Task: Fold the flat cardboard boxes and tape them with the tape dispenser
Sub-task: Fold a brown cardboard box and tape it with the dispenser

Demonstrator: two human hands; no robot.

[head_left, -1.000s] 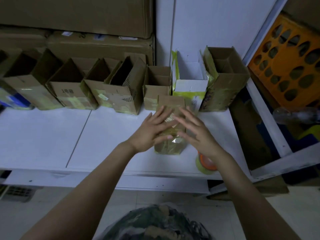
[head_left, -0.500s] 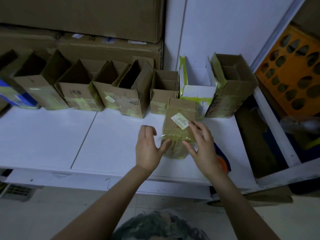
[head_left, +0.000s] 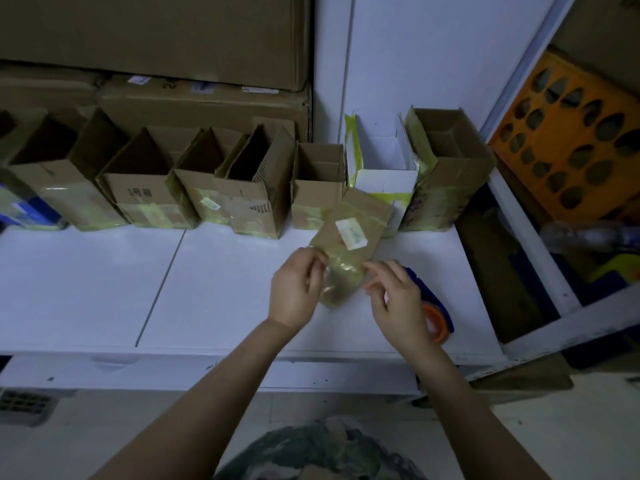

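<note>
A small brown cardboard box (head_left: pixel 349 237), wrapped in yellowish tape and bearing a white label, lies tilted on the white table (head_left: pixel 225 292). My left hand (head_left: pixel 296 289) grips its near left side with curled fingers. My right hand (head_left: pixel 394 296) pinches its near right edge with the fingertips. The tape dispenser (head_left: pixel 434 317), blue with an orange roll, lies on the table just right of my right hand, partly hidden by it.
A row of several opened, taped cardboard boxes (head_left: pixel 145 188) stands along the back of the table, with a white box (head_left: pixel 384 174) among them. Large cartons (head_left: pixel 194 98) are stacked behind. An orange crate (head_left: pixel 568 140) sits at the right.
Both hands drew back from pressing flat on the box top to holding its near end. The box has turned, its far end now leaning right.
</note>
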